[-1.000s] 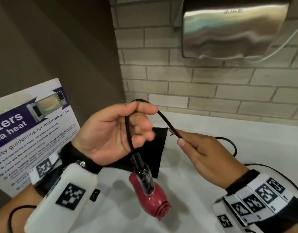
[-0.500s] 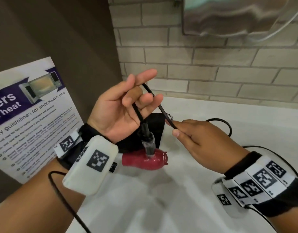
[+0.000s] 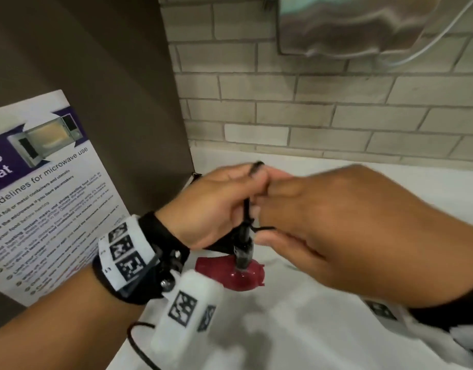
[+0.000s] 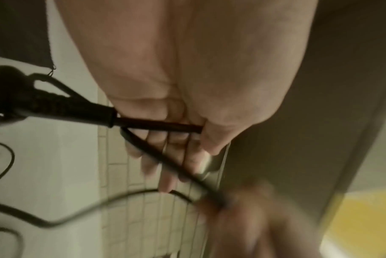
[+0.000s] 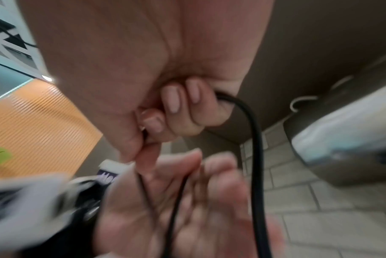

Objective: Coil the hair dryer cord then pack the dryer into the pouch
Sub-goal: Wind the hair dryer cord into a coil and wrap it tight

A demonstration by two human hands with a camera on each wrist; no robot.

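The red hair dryer (image 3: 230,275) hangs by its black handle just under my left hand (image 3: 219,206), above the white counter. The black cord (image 3: 246,209) runs up from the handle and loops over the left fingers. In the left wrist view my left thumb (image 4: 209,132) pins the cord (image 4: 156,124) against the straight fingers. My right hand (image 3: 336,222) is up against the left one, its fingers (image 5: 176,104) curled round the cord (image 5: 254,139). The black pouch (image 3: 220,245) lies on the counter behind, mostly hidden by my hands.
A microwave safety poster (image 3: 43,196) leans on the brown panel at left. A steel hand dryer (image 3: 363,22) hangs on the brick wall above. Loose cord (image 4: 8,157) trails over the white counter (image 3: 283,329) on the right.
My right hand has moved left and up to meet the left hand, bringing the cord with it. The left hand has turned over and its thumb has come down on the cord.
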